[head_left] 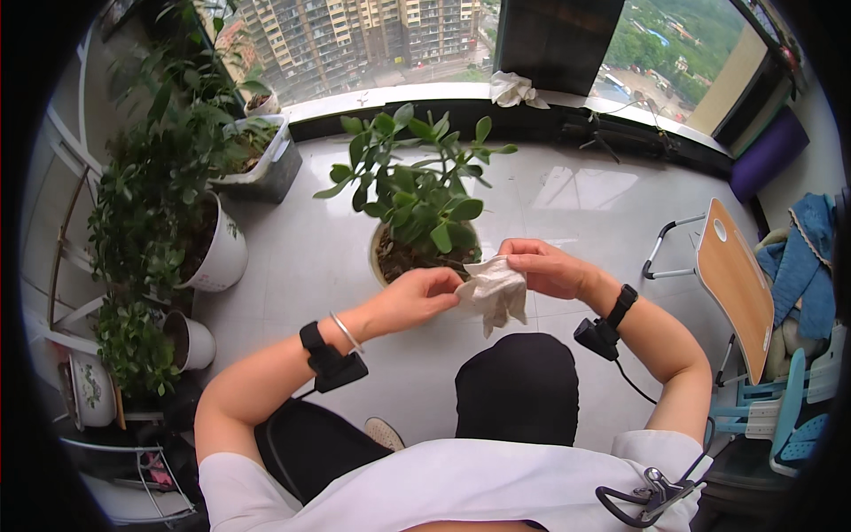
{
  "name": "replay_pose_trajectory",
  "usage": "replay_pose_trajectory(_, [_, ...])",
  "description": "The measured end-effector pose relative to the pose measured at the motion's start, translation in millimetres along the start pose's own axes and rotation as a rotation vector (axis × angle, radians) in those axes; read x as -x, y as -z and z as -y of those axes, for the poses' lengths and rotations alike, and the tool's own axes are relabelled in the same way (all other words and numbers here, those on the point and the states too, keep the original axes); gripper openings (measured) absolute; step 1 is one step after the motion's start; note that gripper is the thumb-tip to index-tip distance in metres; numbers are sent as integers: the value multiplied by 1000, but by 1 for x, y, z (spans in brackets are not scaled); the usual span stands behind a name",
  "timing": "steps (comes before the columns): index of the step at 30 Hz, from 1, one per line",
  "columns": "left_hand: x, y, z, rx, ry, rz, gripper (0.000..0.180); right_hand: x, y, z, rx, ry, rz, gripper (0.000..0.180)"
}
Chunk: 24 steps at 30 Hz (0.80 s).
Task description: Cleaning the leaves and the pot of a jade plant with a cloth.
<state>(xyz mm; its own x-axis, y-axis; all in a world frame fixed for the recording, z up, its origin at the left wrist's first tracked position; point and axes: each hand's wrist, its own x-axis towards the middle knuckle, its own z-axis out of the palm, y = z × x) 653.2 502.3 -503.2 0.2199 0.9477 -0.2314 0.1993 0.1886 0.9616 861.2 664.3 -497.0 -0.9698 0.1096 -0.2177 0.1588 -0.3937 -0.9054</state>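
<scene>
A crumpled white tissue (498,295) hangs between my two hands, just in front of a potted plant (417,191) with thick, rounded green leaves. My left hand (424,297) pinches the tissue's left edge with the fingertips. At its upper right, my right hand (545,268) grips it between thumb and fingers. The plant stands in a round pale pot (379,257) filled with dark brown soil. Both hands are close to the pot's near rim, and they partly hide it.
White pots (222,253) with leafy plants line the left side, near a planter box (266,173). A folding wooden table (729,284) stands on the right, beside a blue cloth (802,257). Another crumpled tissue (516,89) lies on the windowsill. A purple roll (769,152) leans at the far right.
</scene>
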Motion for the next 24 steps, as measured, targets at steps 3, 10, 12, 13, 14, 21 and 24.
replay_pose_trajectory(3, [0, 2, 1, 19, -12, -86, 22, -8, 8, -2, -218, 26, -101, 20])
replay_pose_trajectory(10, [0, -3, -37, 256, 43, -175, 20, 0, 37, 8, 16, 168, -404, 20])
replay_pose_trajectory(12, [1, -3, -45, 339, -16, -177, 20, -10, 33, 11, 94, 189, -516, 20])
replay_pose_trajectory(13, [3, -5, -48, 344, -57, -202, 20, -13, 31, 14, 113, 194, -548, 20])
replay_pose_trajectory(14, [3, -4, -52, 317, -67, -205, 20, -15, 30, 19, 132, 197, -581, 21])
replay_pose_trajectory(21, [7, 13, -73, 442, -184, -191, 18, -30, 37, 74, 247, 272, -732, 21])
replay_pose_trajectory(24, [6, 22, -77, 449, -263, -202, 16, -42, 48, 99, 221, 326, -768, 19])
